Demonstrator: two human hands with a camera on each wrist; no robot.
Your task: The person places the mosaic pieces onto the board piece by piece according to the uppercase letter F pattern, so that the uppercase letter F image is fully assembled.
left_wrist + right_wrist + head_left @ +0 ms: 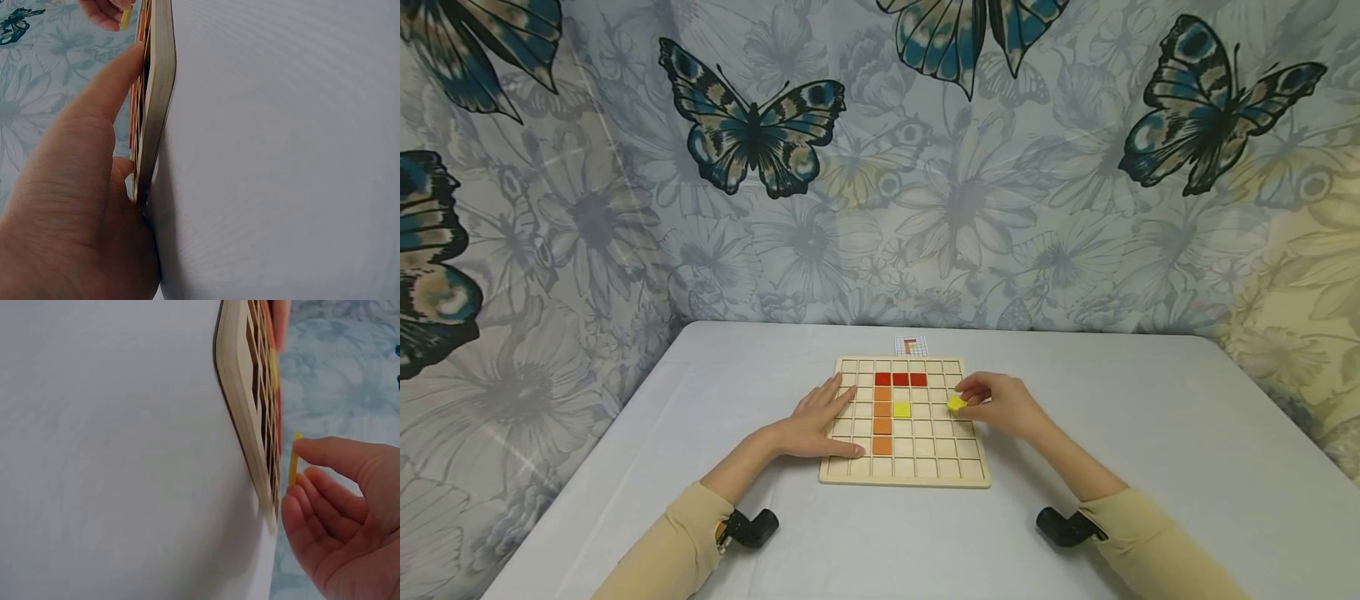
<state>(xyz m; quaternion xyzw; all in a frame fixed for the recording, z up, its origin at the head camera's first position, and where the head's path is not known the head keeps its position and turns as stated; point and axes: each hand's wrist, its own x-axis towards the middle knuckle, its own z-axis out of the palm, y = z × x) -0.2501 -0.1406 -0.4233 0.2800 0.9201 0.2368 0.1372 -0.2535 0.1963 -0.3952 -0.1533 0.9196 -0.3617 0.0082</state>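
A wooden grid board (925, 472) lies flat on the table. My left hand (815, 423) rests on its left side with fingers spread, the thumb near the lowest orange tile (882, 446). Between thumb and fingers my right hand (1003, 404) pinches a yellow square tile (957, 403), held over the board's right edge. In the right wrist view that tile (294, 459) is seen edge-on, above the board's surface. Three red tiles (901, 380) sit in a row near the top, with a column of orange tiles below the leftmost. One yellow tile (902, 409) lies right of that column.
Behind the board's far edge lies a small pattern card (911, 346) with a printed grid. White cloth covers the table (700, 367). A wall (865, 250) with butterfly prints stands behind. Each wrist wears a black camera (754, 528).
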